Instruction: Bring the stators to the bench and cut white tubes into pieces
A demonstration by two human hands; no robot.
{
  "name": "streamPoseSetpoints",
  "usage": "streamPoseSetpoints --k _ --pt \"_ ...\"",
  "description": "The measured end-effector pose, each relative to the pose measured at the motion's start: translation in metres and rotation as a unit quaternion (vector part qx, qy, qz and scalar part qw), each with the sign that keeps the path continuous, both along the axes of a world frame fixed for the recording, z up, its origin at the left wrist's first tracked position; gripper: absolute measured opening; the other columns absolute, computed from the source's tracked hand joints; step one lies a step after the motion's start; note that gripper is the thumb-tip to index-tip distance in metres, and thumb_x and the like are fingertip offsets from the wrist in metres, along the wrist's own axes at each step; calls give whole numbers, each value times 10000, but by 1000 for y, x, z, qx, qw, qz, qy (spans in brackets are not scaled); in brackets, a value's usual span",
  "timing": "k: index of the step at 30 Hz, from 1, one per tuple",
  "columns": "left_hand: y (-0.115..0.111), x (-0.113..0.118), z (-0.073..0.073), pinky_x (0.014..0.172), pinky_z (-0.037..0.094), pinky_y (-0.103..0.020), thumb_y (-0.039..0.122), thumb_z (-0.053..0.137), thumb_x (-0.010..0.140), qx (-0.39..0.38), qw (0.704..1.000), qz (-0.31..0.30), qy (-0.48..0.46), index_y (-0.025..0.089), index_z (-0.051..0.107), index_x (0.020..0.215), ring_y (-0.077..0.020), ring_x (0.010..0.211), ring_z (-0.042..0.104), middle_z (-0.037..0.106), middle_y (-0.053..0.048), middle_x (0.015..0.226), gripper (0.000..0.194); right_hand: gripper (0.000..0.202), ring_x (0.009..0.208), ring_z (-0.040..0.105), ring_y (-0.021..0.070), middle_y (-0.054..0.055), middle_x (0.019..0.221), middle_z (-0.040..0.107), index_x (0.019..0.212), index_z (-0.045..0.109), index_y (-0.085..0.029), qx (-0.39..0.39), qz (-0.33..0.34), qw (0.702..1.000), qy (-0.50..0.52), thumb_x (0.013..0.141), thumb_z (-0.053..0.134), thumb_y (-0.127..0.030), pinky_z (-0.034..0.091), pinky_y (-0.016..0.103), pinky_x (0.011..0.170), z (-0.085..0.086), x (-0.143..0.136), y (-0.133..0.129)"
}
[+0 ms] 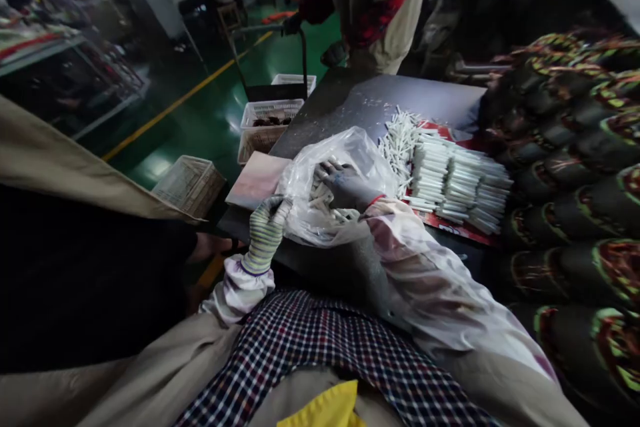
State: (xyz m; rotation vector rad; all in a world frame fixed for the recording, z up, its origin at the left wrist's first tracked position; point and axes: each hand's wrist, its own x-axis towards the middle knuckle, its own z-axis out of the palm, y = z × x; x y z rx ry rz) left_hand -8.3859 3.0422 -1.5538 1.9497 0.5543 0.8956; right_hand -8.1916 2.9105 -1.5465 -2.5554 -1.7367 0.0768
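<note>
A clear plastic bag (pixel 345 143) lies with its mouth open at the table's near edge, holding short whitish pieces (pixel 320 197) whose exact kind I cannot make out. My left hand (pixel 265 230), in a striped knit glove, pinches the bag's left rim. Inside the bag is my right hand (pixel 347 185), in a grey-coated glove, its fingers stretched out over the pieces. Just right of the bag, slim white sticks lie in a loose heap (pixel 397 147) and in neat stacked rows (pixel 450 177) on a red sheet (pixel 483 235).
Wound motor stators with copper wire (pixel 555 213) are piled along the right. A pinkish board (pixel 257 180) lies left of the bag on the dark table (pixel 345 97). White crates (pixel 273 110) stand on the floor beyond. Another person (pixel 385 7) stands across the table.
</note>
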Motion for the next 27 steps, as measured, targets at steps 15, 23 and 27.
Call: streamPoseSetpoints --k 15,23,27 --pt "-5 -1 17 849 550 -326 348 699 813 -22 1000 -15 -4 182 753 842 -200 844 691 766 -20 856 177 1010 1308 445 425 282 1496 378 1579 230 -127 -37 7 999 -29 738 730 -379 302 564 1068 -13 18 10" --pt "2 1 3 882 552 -333 372 694 828 -24 999 -24 -4 206 770 890 -208 892 708 778 -13 921 193 630 1157 558 337 200 1360 520 1528 399 -239 10 -9 999 -41 907 502 -260 448 439 916 -12 6 4" --pt "1 3 6 879 555 -341 373 695 831 -16 1000 -24 -11 207 768 889 -211 888 708 776 -13 915 190 578 1140 582 299 169 1326 570 1485 487 -222 38 -38 998 13 907 495 -209 455 391 920 -3 11 2"
